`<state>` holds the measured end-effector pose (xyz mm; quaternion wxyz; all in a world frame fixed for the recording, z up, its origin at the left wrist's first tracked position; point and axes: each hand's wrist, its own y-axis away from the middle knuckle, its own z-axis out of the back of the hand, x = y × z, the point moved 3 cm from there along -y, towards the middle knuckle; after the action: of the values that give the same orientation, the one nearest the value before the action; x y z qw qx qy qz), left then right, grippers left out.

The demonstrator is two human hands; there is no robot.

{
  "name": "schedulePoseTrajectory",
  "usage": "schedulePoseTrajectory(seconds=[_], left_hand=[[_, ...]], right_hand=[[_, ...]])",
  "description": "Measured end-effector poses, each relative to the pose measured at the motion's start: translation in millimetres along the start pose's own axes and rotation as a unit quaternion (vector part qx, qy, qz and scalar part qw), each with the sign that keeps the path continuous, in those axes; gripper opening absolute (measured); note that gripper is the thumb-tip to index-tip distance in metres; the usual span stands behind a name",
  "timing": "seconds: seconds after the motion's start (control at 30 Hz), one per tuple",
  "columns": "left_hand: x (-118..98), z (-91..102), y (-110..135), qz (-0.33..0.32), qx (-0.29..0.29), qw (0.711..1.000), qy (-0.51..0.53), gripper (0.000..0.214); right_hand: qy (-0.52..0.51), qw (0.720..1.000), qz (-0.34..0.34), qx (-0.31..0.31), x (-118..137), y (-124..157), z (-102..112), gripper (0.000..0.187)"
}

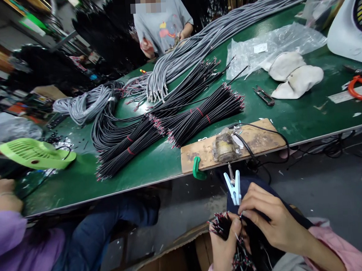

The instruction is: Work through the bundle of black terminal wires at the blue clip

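My left hand [224,245] is wrapped round a bundle of black cables [221,225] with stripped red and white wire ends, held low in front of the table edge. My right hand [271,219] pinches one wire end at the top of that bundle, fingers pressed together. Just above my hands, a soldering iron tip [230,171] points down from a wooden board [259,140] on the table edge, with a pale blue clothes peg [235,187] hanging below it.
The green table [303,114] holds bundles of black cables [180,119], grey cables [201,46], a plastic bag, white cloth gloves [295,74] and pliers [265,96]. A person in purple sits left; another in grey works at the far side. A cardboard box [174,263] stands below.
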<state>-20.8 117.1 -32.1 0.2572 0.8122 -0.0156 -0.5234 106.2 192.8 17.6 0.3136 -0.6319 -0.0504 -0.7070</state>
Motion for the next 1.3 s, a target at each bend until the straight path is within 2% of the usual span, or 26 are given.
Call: schedulePoseTrajectory(seconds=[0.13,0.23,0.43,0.6,0.77,0.87,0.97,1.1,1.2,1.23,1.3], left_hand=[[-4,-1.9,0,-0.048,0.041,0.998,0.022,0.026],[-2,-1.4,0,-0.046,0.072,0.994,0.068,0.022],[1,0.3,-1,-0.016,0.088,0.989,0.115,0.023],[0,-0.9,-2,-0.036,0.078,0.992,0.096,0.024],[-7,-7.5,0,-0.082,0.058,0.993,0.064,0.025],[-8,-8.5,1,-0.084,0.037,0.995,0.04,0.026],[-6,-4.0,1,-0.063,0.014,0.998,0.027,0.028],[-4,-2.3,-1,-0.002,0.068,0.995,0.079,0.03],[-6,-3.6,-1,0.0,0.08,0.992,0.093,0.028],[-6,-4.3,-2,-0.003,0.081,0.992,0.093,0.026],[-8,-5.7,-2,-0.011,0.084,0.992,0.095,0.024]], right_hand=[[-0.06,0.993,-0.105,0.008,-8,2,-4,0.021],[-0.071,0.99,-0.121,-0.002,-12,4,-6,0.022],[-0.015,0.994,-0.033,-0.104,-8,5,-3,0.011],[0.069,0.982,0.076,-0.157,-3,16,-8,0.02],[0.156,0.97,0.116,-0.144,2,32,-17,0.036],[0.142,0.975,0.122,-0.118,6,31,-18,0.037],[0.072,0.99,0.104,-0.07,7,23,-18,0.037],[-0.017,0.994,0.003,-0.11,-3,12,-8,0.024],[-0.076,0.992,-0.045,-0.09,-10,7,-7,0.006],[-0.096,0.99,-0.051,-0.085,-12,6,-7,0.004],[-0.166,0.979,-0.087,-0.078,-18,7,-11,0.015]])
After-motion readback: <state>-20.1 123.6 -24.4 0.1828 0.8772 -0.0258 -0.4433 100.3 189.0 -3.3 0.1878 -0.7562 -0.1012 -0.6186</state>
